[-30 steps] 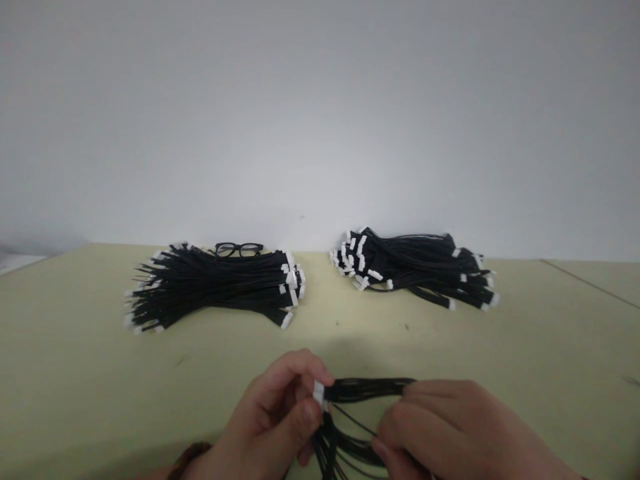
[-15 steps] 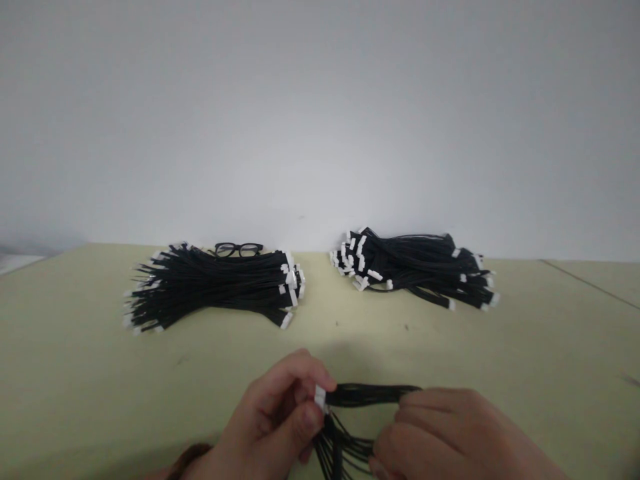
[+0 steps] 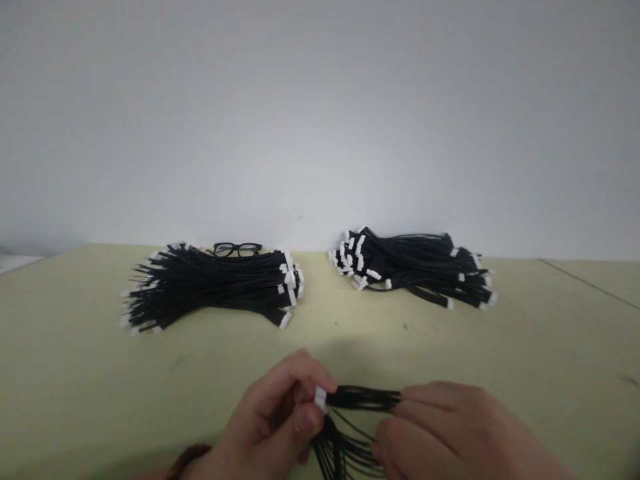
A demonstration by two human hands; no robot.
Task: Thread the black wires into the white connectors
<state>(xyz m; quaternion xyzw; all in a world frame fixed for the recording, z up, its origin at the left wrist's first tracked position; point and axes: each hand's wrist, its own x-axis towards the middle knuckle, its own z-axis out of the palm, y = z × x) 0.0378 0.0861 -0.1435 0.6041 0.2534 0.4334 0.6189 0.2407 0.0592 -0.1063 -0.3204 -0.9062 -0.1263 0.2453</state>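
Between the thumb and fingers of my left hand is a small white connector. Black wires run rightward from it into the closed fingers of my right hand. More thin black wires hang and fan out below the connector, some reaching the lower fingers of my right hand. My right fingertips are mostly hidden behind the back of the hand.
Behind my hands, a bundle of black cables with white connectors lies at the left, and another at the right. Black-framed glasses rest behind the left bundle, near the wall. A seam crosses the table at right.
My right hand has shifted slightly and its upper fingers now grip the wires a little closer to the connector. My left hand holds the connector in nearly the same place.
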